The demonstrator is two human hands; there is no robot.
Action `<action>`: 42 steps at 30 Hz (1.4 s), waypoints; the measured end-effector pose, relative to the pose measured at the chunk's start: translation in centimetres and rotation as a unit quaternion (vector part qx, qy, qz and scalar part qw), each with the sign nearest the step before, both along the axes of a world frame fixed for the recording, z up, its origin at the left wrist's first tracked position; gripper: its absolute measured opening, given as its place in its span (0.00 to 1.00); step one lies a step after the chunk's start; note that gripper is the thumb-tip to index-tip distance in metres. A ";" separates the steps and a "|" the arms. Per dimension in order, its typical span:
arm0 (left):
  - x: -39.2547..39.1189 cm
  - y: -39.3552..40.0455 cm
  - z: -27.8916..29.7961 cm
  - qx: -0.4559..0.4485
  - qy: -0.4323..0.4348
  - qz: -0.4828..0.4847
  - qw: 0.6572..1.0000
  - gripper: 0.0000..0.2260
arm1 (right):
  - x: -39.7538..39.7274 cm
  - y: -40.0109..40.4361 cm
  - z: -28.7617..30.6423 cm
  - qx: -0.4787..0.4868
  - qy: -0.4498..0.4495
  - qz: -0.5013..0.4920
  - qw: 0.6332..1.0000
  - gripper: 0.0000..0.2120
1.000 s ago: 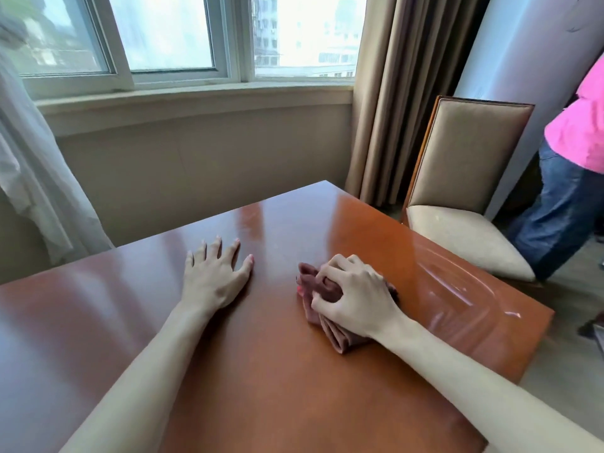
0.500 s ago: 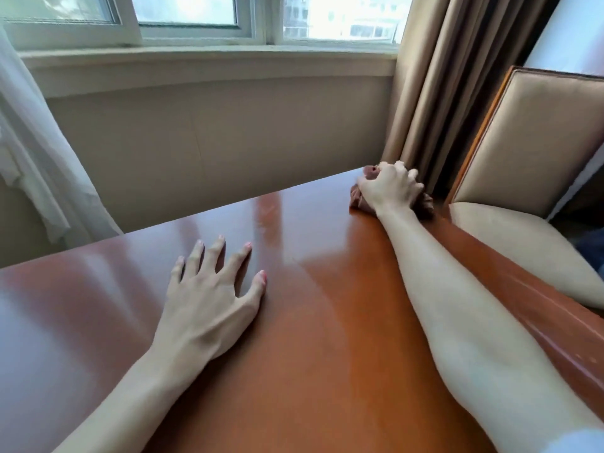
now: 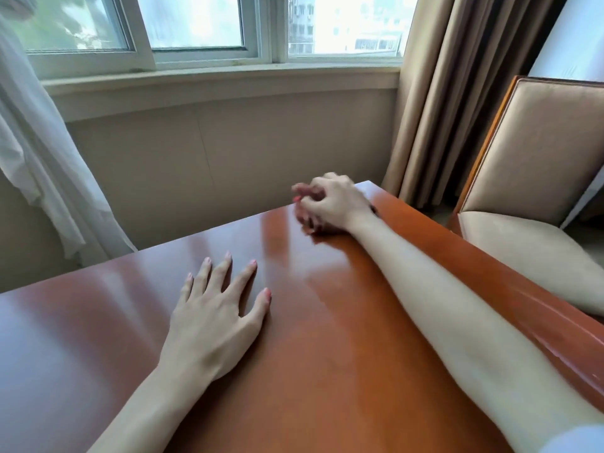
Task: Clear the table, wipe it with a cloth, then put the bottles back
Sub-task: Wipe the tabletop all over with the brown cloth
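Cloth (image 3: 307,223): bunched under the right hand (image 3: 336,201) at the table's (image 3: 327,354) far edge, toward 1 o'clock; long axis cannot be told (mostly hidden, blurred). Chair (image 3: 536,178) at 2 o'clock, curtain (image 3: 434,93) behind the corner. Right arm outstretched, fingers clenched round the cloth. Left hand (image 3: 212,318) flat on the table, fingers spread and relaxed.

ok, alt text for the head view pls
A person's right hand grips a reddish cloth at the far corner of a glossy wooden table; the left hand rests flat. Beige chair right, window behind.
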State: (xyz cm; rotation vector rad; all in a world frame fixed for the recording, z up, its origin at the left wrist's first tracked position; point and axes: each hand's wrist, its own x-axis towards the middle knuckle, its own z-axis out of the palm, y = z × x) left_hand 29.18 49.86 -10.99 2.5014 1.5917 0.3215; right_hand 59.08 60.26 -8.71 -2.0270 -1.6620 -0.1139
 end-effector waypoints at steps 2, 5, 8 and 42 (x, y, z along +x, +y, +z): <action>0.1 0.3 0.0 0.003 -0.004 0.008 1.000 0.34 | 5.2 0.9 -0.4 0.022 0.004 -0.127 0.992 0.17; 0.3 0.6 0.0 0.004 0.005 0.015 1.000 0.33 | 6.3 2.7 -0.8 0.019 0.003 -0.237 0.971 0.20; 0.3 0.6 0.4 -0.009 0.002 0.012 1.000 0.31 | 1.6 2.0 -0.4 0.004 0.015 -0.219 0.976 0.20; 0.2 0.5 0.7 -0.036 -0.024 0.001 0.999 0.27 | -7.1 -10.3 -0.1 -0.015 0.009 -0.040 0.999 0.16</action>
